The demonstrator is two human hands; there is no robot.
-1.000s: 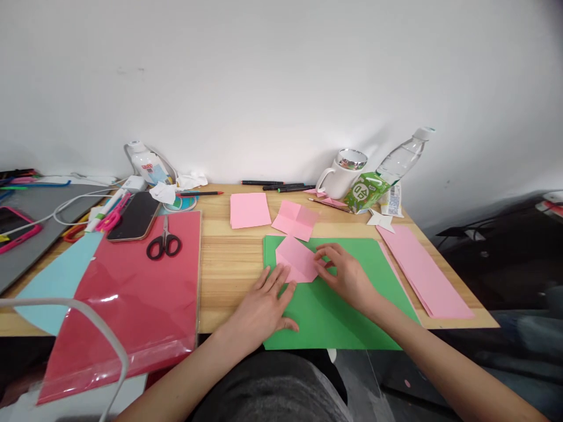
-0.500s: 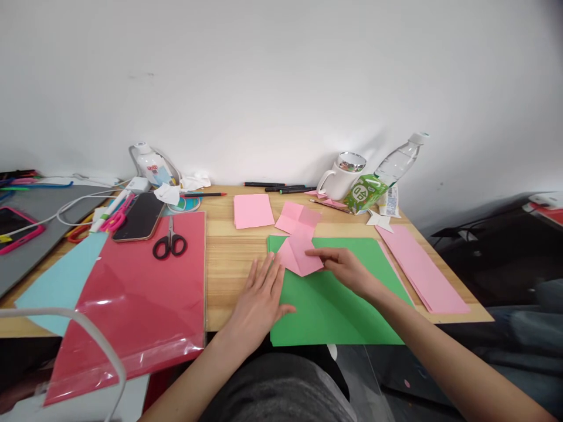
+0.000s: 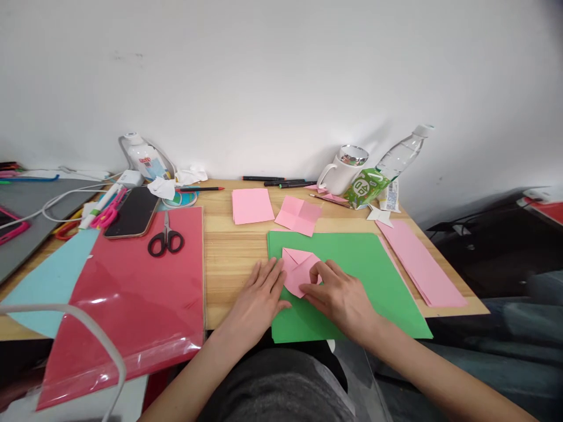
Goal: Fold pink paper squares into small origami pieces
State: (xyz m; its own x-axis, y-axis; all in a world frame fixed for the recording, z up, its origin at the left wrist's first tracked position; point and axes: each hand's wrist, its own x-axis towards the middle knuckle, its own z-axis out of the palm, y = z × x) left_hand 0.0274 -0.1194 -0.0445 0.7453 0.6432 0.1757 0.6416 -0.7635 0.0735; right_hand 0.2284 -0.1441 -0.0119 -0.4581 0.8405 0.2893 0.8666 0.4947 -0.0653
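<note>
A small piece of pink paper (image 3: 295, 272) with a folded flap along its top lies on a stack of green paper (image 3: 365, 258). My right hand (image 3: 345, 293) has thumb and fingers pinched at its lower right side, hiding that part. Stretched flat, my left hand (image 3: 259, 296) rests across the left edge of the green stack, its fingertips at the left side of the pink piece. Just behind lies a creased pink square (image 3: 299, 215), and left of that a pile of pink squares (image 3: 251, 206).
Black-handled scissors (image 3: 166, 239) and a phone (image 3: 132, 212) lie on red paper (image 3: 145, 287) in a clear sleeve. Behind stand a white mug (image 3: 343, 173), green carton (image 3: 365, 186) and tilted bottle (image 3: 402, 152). Pink strips (image 3: 420, 264) lie right; black pens (image 3: 264, 178) lie by the wall.
The pink piece has come nearer to me and been turned, its folded flap now at the top. My right hand has gone from a pointing touch to a pinch; my left hand has hardly moved.
</note>
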